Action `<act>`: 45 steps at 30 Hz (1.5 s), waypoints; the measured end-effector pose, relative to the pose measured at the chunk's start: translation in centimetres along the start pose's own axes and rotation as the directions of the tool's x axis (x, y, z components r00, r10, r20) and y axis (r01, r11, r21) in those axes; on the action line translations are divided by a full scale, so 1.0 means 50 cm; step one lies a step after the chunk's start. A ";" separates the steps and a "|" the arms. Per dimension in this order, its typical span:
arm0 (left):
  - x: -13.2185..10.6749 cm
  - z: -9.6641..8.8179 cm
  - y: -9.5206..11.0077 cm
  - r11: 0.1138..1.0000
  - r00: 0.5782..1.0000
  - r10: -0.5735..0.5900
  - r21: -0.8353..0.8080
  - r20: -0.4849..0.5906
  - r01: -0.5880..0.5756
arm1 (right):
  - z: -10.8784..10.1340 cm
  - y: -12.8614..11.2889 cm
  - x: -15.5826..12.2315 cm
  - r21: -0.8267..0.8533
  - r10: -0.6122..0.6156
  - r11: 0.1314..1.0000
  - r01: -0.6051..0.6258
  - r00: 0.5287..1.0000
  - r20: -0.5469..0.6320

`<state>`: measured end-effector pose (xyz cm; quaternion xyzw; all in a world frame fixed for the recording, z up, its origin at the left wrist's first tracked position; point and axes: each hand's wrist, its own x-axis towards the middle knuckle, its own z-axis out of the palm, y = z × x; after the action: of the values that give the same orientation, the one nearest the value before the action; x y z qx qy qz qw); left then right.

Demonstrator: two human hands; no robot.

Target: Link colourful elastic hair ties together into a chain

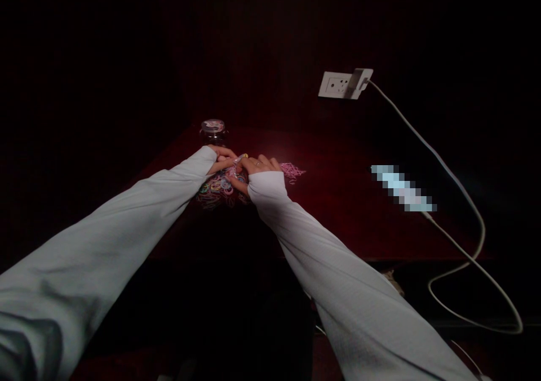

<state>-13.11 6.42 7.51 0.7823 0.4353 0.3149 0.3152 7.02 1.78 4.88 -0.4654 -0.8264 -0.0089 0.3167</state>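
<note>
My left hand (223,158) and my right hand (258,165) meet above a pile of small coloured hair ties (216,188) on the dark red table. Fingers on both hands are bent and closed. A pale hair tie with a yellow bit (242,158) shows between them, gripped from both sides. Much of it is hidden by my fingers, and the dim light blurs its shape. Just right of my right hand lies a bunch of pink hair ties (292,171). Behind my left hand stands a clear lidded jar (213,130).
A phone-like lit device (401,188), its screen pixelated, lies at the right of the table (338,223). A white cable (448,172) loops from a charger (361,82) in the wall socket (333,85) over the table's front edge. The surroundings are very dark.
</note>
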 end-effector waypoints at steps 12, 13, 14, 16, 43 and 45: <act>0.011 0.019 -0.035 0.996 0.999 0.027 -0.089 -0.045 -0.031 | 0.004 -0.024 0.008 -0.243 -0.056 0.967 0.072 0.996 0.075; 0.012 0.018 -0.035 0.996 0.999 0.025 -0.085 -0.042 -0.028 | 0.005 -0.025 0.008 -0.247 -0.055 0.966 0.071 0.996 0.070; 0.012 0.018 -0.035 0.996 0.999 0.020 -0.084 -0.042 -0.024 | 0.006 -0.024 0.008 -0.248 -0.054 0.966 0.069 0.996 0.066; 0.011 0.019 -0.033 0.995 0.999 0.012 -0.101 -0.048 -0.016 | 0.008 -0.023 0.008 -0.238 -0.056 0.969 0.070 0.996 0.063; -0.023 0.010 0.017 0.998 0.992 0.064 -0.006 -0.108 -0.065 | 0.036 0.066 0.015 0.597 0.216 0.790 -0.138 0.975 -0.061; -0.027 0.015 0.023 0.999 0.993 0.033 0.007 -0.116 -0.033 | 0.042 0.070 0.014 0.639 0.229 0.757 -0.137 0.971 -0.063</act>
<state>-12.57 4.57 7.63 0.7706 0.4406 0.3638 0.2823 8.36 4.97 2.59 -0.4093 -0.7082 0.2674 0.5093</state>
